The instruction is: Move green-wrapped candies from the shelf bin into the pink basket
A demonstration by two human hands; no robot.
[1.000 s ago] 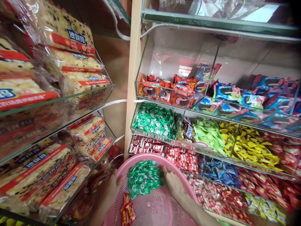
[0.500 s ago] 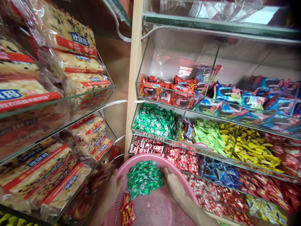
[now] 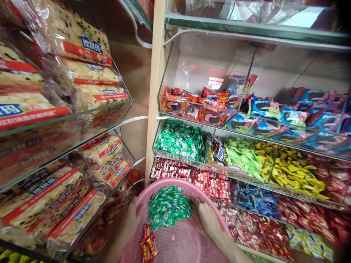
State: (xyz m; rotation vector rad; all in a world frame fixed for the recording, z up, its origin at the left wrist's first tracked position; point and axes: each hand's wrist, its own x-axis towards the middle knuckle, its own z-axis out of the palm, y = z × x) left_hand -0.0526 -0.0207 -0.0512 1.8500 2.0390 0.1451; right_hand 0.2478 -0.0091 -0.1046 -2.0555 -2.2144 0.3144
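A pink plastic basket (image 3: pixel 189 241) with a mesh wall is in front of me, low in the head view. In it lies a heap of green-wrapped candies (image 3: pixel 170 206), with a few red-and-yellow packets (image 3: pixel 149 246) at the lower left. My left hand (image 3: pixel 134 213) is closed on the basket's left rim; its fingers are partly hidden. Inside the basket, my right hand (image 3: pixel 203 213) is beside the right edge of the green heap. Its fingers point down and look loosely apart, with nothing visible in them.
Packaged pastries (image 3: pixel 90 40) fill glass shelves close on the left. Ahead, a glass bin of green candies (image 3: pixel 181 140) stands above the basket, with yellow packets (image 3: pixel 293 171) and blue packets (image 3: pixel 255 199) to the right. A wooden post (image 3: pixel 155 91) separates both shelf units.
My right hand has shifted slightly right, away from the green heap, which has spread a little toward it. My left hand and the basket have hardly moved.
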